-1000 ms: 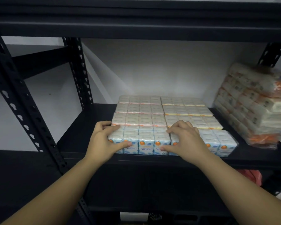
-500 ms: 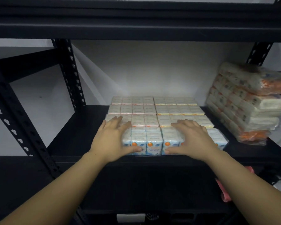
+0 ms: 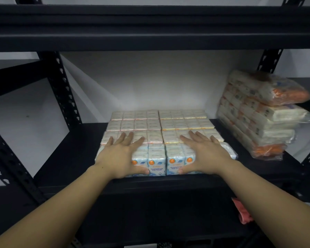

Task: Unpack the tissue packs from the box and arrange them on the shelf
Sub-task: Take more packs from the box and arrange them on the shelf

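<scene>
Both hands, left (image 3: 121,154) and right (image 3: 203,154), lie flat with straight fingers on the front packs (image 3: 157,159) on the shelf (image 3: 64,158), probably to press the rows even.

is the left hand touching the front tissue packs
Touching. The head view shows the left hand lying flat on the front tissue packs, thumb against their front face.

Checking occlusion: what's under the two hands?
Front row of tissue packs lies under left hand and right hand. The pack tops beneath the palms are covered.
</scene>
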A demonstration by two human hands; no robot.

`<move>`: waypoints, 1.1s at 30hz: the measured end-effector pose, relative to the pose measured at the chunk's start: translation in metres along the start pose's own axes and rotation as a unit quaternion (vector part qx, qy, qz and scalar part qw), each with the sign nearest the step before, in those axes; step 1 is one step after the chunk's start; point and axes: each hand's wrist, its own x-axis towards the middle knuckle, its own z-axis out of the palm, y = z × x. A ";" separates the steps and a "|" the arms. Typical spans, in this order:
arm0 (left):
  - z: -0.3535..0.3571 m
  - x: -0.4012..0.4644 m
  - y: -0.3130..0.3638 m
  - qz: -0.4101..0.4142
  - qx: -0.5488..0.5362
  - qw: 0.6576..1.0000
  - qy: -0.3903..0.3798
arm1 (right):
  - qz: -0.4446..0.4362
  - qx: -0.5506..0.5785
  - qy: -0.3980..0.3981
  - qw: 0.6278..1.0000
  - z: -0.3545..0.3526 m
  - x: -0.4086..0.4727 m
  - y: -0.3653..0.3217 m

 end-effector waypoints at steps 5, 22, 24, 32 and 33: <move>-0.001 0.017 -0.005 -0.009 -0.004 1.000 -0.001 | 0.001 -0.009 0.001 1.000 0.000 0.022 0.003; -0.016 0.005 -0.028 0.008 -0.091 0.996 -0.012 | -0.001 0.033 -0.008 0.999 -0.001 0.025 -0.014; -0.016 0.001 -0.044 -0.005 -0.101 0.995 -0.007 | -0.011 0.039 -0.007 0.999 -0.001 0.028 -0.029; 0.003 -0.007 -0.080 -0.043 -0.255 0.966 -0.014 | 0.005 0.012 -0.010 1.000 0.011 0.043 -0.068; 0.006 -0.006 -0.079 -0.036 -0.277 0.960 0.004 | 0.008 0.006 -0.005 1.000 0.012 0.043 -0.068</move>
